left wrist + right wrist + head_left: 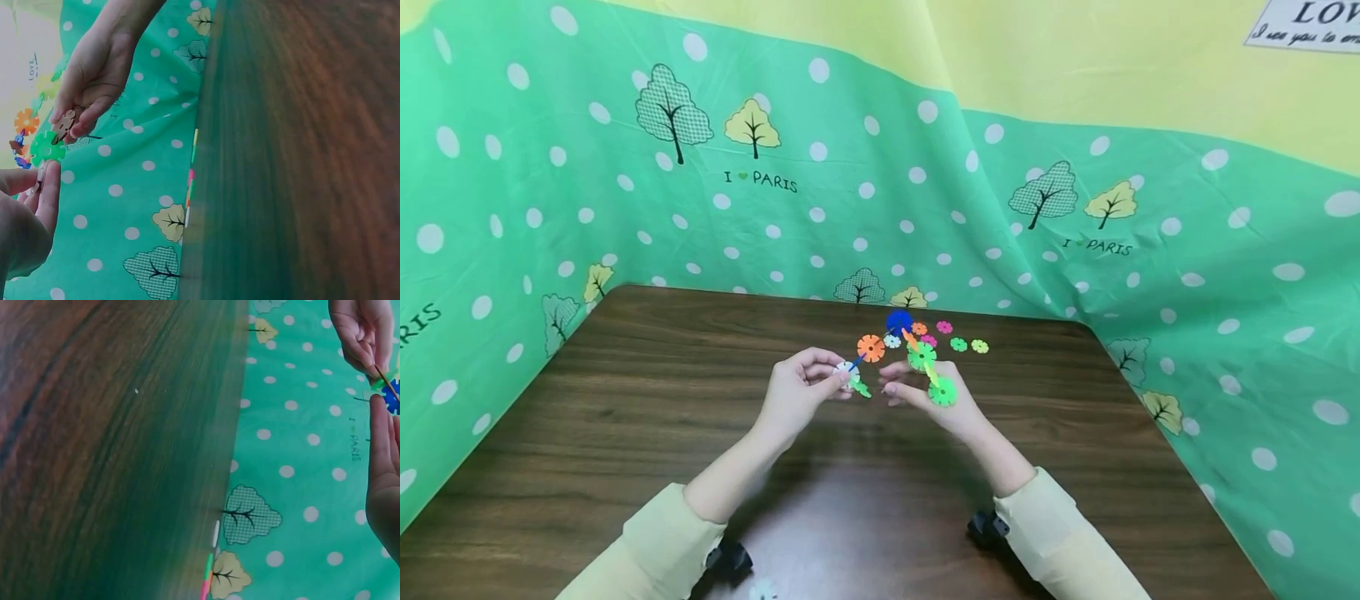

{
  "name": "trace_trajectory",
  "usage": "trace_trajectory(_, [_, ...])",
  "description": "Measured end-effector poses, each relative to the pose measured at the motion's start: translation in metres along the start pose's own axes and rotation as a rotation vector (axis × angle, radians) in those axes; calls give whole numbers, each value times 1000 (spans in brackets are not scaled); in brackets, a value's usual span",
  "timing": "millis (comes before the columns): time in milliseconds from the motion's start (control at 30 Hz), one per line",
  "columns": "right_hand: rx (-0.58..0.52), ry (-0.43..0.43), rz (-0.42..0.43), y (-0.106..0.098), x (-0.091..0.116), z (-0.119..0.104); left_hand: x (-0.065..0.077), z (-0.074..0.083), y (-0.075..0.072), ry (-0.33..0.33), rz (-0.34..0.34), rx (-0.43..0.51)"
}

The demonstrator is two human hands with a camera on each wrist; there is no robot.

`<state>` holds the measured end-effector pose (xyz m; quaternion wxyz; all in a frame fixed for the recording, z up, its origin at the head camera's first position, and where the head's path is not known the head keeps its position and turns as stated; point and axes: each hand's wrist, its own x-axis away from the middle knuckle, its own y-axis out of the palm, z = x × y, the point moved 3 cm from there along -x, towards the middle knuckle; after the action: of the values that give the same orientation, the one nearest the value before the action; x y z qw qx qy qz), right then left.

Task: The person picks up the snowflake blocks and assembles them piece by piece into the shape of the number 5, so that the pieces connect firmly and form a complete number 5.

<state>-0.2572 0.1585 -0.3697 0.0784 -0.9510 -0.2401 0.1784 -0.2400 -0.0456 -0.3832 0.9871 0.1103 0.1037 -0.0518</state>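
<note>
At left, your left hand pinched a white disc between thumb and closed fingers, above the table. From it the linked discs spread rightward — three green, two orange, two blue, one yellow and that white one, at least nine, though you couldn't tell every join. Your right hand had its thumb and fingertips nearly together, pinching one pale disc by the edge, its colour unclear; a green end disc hung in front. Farther off lay six loose discs — one white, one orange, two pink, one green, one yellow-green.
</note>
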Motion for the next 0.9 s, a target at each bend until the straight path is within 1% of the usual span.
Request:
trace_trajectory(67, [-74,51,13,0,0,4,-1,2,-1,12,9,6])
trace_trajectory(167, [-121,126,10,2,1,9,-3,7,-3,28,34,12])
trace_trajectory(233, [-116,159,-19,5,4,11,-4,10,-5,32,50,17])
trace_trajectory(300, [-97,170,-53,10,6,11,-5,13,-8,31,58,22])
trace_trajectory(367, [-85,156,-61,15,9,9,-4,14,-10,21,58,30])
trace_trajectory(433, [-94,112,-35,20,10,5,-2,16,-10,4,51,44])
trace_trajectory(533, [-103,38,54,25,10,-5,3,16,-9,-30,30,77])
trace_trajectory(600, [-93,5,113,26,9,-11,7,17,-8,-43,16,86])
trace_trajectory(667, [-60,-1,162,26,8,-16,10,18,-9,-46,7,55])
trace_trajectory(733, [-20,5,202,23,7,-21,13,19,-10,-26,6,-21])
trace_trajectory(800, [28,20,230,20,6,-25,15,22,-13,19,18,-119])
trace_trajectory(900, [114,32,251,14,5,-30,18,31,-18,133,68,-287])
